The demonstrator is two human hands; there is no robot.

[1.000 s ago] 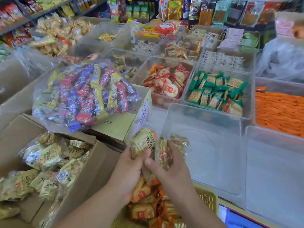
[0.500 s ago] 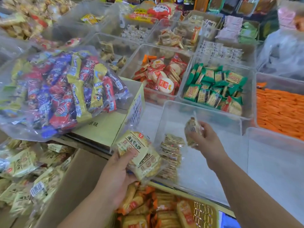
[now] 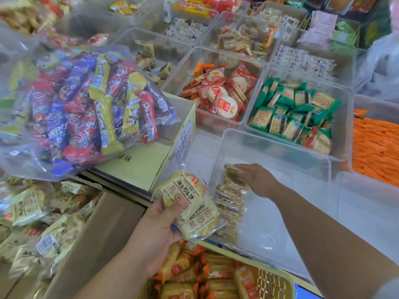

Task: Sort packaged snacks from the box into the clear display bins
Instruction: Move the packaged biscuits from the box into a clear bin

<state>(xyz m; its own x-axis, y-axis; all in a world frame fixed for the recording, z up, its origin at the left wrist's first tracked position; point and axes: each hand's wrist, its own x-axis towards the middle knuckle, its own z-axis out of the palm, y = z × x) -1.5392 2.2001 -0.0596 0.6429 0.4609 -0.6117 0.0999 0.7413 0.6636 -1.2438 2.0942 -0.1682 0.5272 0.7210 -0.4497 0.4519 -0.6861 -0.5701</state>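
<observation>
My left hand [image 3: 158, 233] grips a small stack of pale yellow snack packs [image 3: 190, 206] just left of the near clear bin [image 3: 274, 145]. My right hand [image 3: 258, 180] reaches down inside that bin, its fingertips holding one snack pack [image 3: 229, 169] at the far end of a row of like packs [image 3: 228, 209] standing along the bin's left wall. The open cardboard box [image 3: 95, 229] at the lower left holds several more of the same pale packs [image 3: 26, 209].
A big clear bag of red, purple and yellow bars [image 3: 82, 108] lies on a closed carton [image 3: 140, 167]. Bins of red-wrapped crackers [image 3: 218, 98], green-wrapped crackers [image 3: 295, 113] and orange sticks [image 3: 375, 147] stand behind. A yellow basket [image 3: 278, 283] of orange packs sits below.
My hands were together over the basket; the right hand took one pack, carried it over the bin and lowered it to the row. The left hand stayed holding the stack.
</observation>
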